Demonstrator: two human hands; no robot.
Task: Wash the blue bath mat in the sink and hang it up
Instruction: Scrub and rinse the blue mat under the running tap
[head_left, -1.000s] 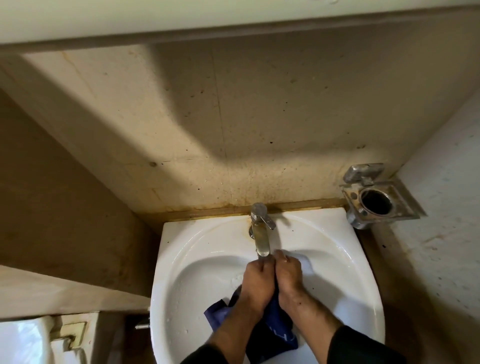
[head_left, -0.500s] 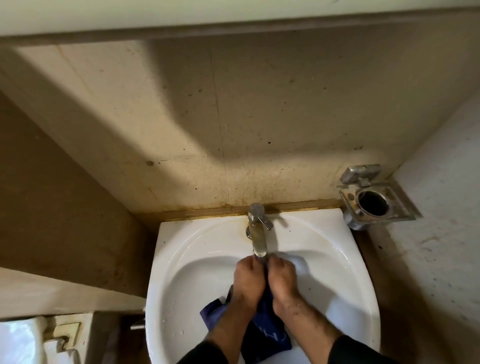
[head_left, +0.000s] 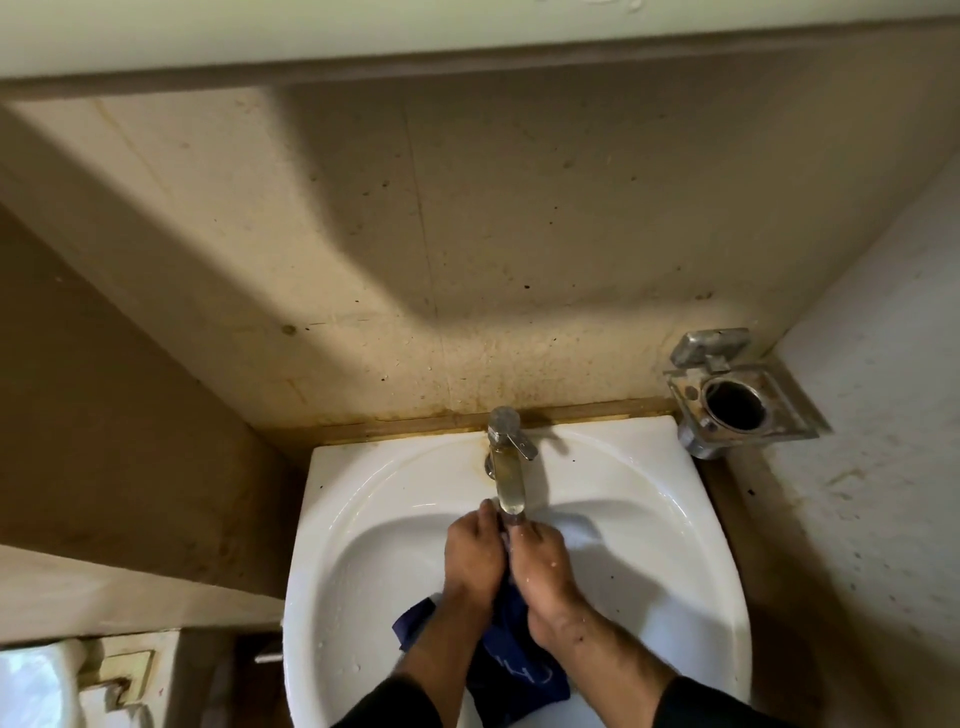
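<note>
From the head view, we are seeing the dark blue fabric bath mat (head_left: 511, 670) bunched between our two hands inside the white ceramic sink basin (head_left: 363, 519). Our left hand (head_left: 475, 561) and right hand (head_left: 540, 571) are sitting side by side, knuckles nearly touching, both with fingers curled and gripping the upper end of the mat just under the spout of the chrome single-lever tap (head_left: 506, 467). The mat is hanging from that shared grip toward us, its long axis running from the spout back between our forearms toward the near rim, with one corner poking out to the left of our left wrist. Both hands are equally near it, so we are judging that neither has the advantage; the next rubbing or wringing stroke is turning on the hands working against each other along that same line.

We are noticing that the tap's spout is standing directly over our fingertips, very close, so lifting the mat straight up is looking likely to knock it. Whether water is running we cannot tell. To the right, well apart from the hands, a tarnished square metal holder (head_left: 737, 400) with a round opening is sitting in the wall corner beside the basin. The stained beige wall panel (head_left: 467, 234) is rising behind the tap
</note>
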